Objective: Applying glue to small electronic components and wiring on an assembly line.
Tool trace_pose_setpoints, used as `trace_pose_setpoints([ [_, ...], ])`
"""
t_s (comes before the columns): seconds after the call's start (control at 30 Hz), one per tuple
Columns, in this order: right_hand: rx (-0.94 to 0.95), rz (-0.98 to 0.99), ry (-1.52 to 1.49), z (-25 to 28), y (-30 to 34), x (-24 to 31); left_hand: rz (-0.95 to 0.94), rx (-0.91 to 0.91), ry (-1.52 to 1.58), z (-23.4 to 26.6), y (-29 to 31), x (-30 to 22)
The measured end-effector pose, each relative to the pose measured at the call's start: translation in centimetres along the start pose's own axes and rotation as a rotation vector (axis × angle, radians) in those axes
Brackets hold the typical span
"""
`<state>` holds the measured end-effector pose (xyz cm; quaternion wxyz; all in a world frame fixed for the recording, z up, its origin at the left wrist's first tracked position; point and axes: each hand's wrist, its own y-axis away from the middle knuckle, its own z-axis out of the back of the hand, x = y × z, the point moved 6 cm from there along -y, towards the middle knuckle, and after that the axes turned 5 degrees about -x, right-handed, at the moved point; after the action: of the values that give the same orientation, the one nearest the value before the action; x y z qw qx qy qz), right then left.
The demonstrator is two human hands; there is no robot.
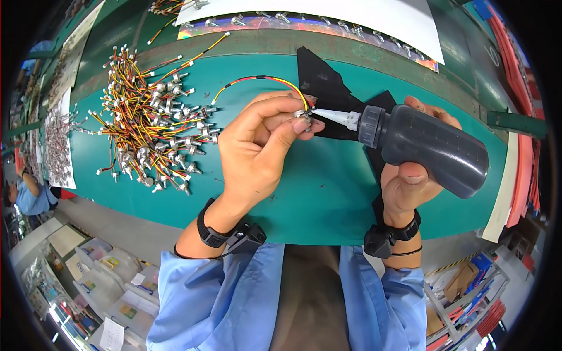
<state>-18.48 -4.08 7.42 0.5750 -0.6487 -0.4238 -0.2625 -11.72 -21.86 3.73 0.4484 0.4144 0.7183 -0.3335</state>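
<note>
Between the thumb and fingers of my left hand (260,140) is a small metal potentiometer (301,114). Its red, yellow and black wires (257,78) arch up and to the left, ending in a white plug. My right hand (410,181) is wrapped round a dark grey squeeze bottle (436,146), tilted with its white tapered nozzle (336,117) pointing left. The nozzle's tip is at the potentiometer; whether they touch I cannot tell. A heap of similar wired potentiometers (152,126) lies to the left on the green mat (316,199).
Black cloth (322,76) lies behind and under the bottle. At the far side a white sheet (363,17) has a row of metal parts (281,17) along its edge. Red strips (521,175) line the right edge. Another person (35,193) is at the far left.
</note>
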Motion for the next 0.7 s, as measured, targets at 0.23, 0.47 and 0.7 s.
trace_pose_setpoints([
  [0.23,0.014,0.015,0.021,-0.01,-0.03,-0.09,0.008,0.004,0.019,0.03,0.0,0.04],
  [0.47,0.018,0.016,0.03,-0.04,-0.09,0.01,0.02,0.02,0.024,0.0,-0.07,0.1],
  [0.7,0.018,0.017,0.031,0.12,-0.16,0.04,0.008,0.027,0.027,-0.11,-0.04,-0.03],
])
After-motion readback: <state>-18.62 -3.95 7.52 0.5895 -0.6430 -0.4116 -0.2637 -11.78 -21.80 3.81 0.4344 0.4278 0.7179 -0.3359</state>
